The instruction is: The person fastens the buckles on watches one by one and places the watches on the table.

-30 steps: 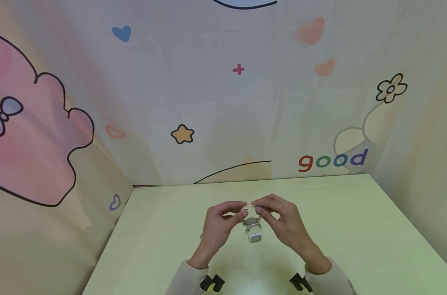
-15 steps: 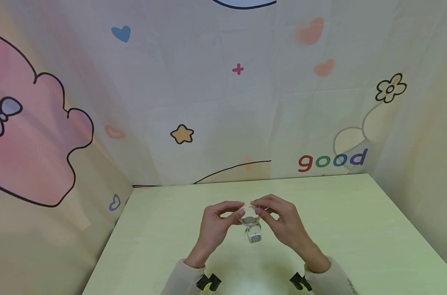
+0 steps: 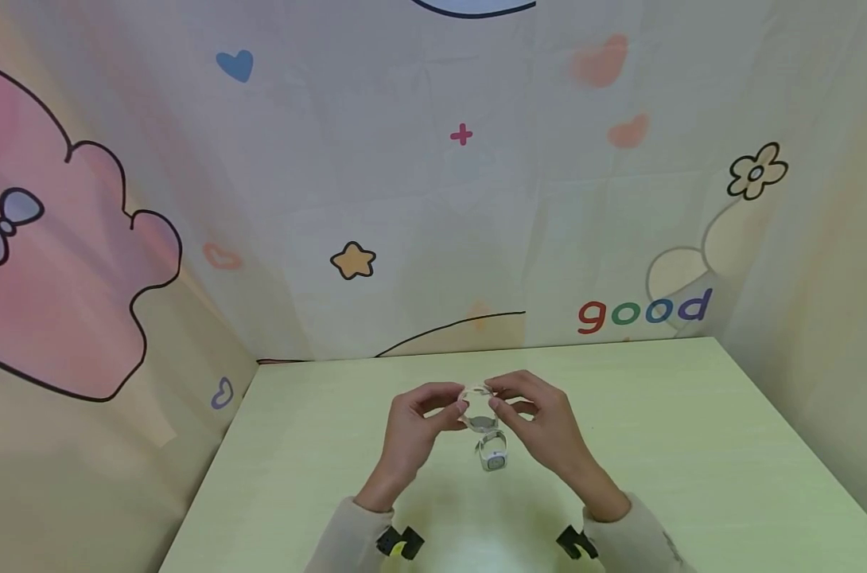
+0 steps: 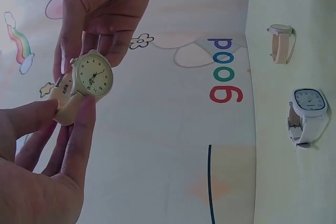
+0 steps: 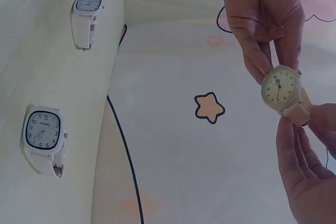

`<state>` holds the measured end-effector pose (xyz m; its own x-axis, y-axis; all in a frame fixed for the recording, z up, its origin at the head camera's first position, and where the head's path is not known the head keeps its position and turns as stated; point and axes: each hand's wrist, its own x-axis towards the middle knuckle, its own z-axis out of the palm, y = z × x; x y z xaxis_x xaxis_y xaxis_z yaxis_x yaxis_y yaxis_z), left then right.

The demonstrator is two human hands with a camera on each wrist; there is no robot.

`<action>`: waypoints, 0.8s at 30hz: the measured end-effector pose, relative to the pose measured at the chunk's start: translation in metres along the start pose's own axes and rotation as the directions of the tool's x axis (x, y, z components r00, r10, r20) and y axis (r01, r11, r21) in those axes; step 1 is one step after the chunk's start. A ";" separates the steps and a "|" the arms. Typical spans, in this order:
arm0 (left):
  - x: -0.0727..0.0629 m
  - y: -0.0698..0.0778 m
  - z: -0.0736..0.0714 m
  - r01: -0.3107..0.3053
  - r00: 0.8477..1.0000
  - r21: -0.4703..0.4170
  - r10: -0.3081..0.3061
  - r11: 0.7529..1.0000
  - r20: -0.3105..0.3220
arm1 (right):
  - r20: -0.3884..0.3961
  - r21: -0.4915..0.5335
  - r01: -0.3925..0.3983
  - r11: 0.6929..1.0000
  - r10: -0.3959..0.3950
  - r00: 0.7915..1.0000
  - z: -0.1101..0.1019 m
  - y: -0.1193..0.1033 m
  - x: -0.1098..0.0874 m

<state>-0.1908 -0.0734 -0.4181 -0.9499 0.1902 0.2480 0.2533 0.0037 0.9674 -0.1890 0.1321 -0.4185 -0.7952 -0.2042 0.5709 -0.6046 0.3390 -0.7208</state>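
Observation:
Both hands hold up a wristwatch with a round dial and a pale cream strap (image 3: 481, 424), its dial plain in the left wrist view (image 4: 94, 75). My left hand (image 3: 414, 434) pinches one side of the strap loop between thumb and fingers. Opposite it, my right hand (image 3: 541, 418) pinches the other side. In the head view the loop stands spread between the fingertips, dial at the near end. Just below, on the table, sits a white watch with a squarish dial (image 3: 494, 455), strap looped beneath it.
In the right wrist view another white squarish watch (image 5: 88, 4) stands on the table, hidden behind a hand in the head view. A watch with a pinkish strap (image 4: 281, 43) stands there in the left wrist view. A printed cloth (image 3: 419, 199) backs the pale table (image 3: 691, 461).
Both hands have shifted slightly left with the watch. The watch has tilted, and more of its strap loop shows between the fingers. The white watch on the table has stayed put.

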 end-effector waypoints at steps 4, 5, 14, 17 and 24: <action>0.004 -0.005 -0.003 0.024 0.999 -0.004 -0.024 1.000 -0.020 | 0.001 0.035 -0.069 0.997 0.069 0.998 0.003 -0.001 0.004; 0.006 -0.006 -0.004 0.026 0.999 -0.007 -0.026 1.000 -0.024 | -0.002 0.046 -0.082 0.996 0.082 0.997 0.005 -0.002 0.005; 0.019 -0.011 -0.015 0.052 0.998 -0.025 -0.052 0.998 -0.033 | -0.008 0.082 -0.124 0.989 0.125 0.992 0.014 0.003 0.021; 0.021 -0.013 -0.018 0.064 0.997 -0.022 -0.064 0.998 -0.042 | 0.007 0.094 -0.145 0.985 0.145 0.989 0.018 0.008 0.025; 0.029 -0.023 -0.025 0.104 0.993 -0.009 -0.104 0.995 -0.053 | 0.006 0.113 -0.178 0.978 0.178 0.984 0.033 0.028 0.034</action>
<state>-0.2287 -0.0921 -0.4321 -0.9796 0.1362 0.1481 0.1514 0.0144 0.9884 -0.2345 0.1045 -0.4328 -0.8906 -0.1456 0.4309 -0.4548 0.2642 -0.8505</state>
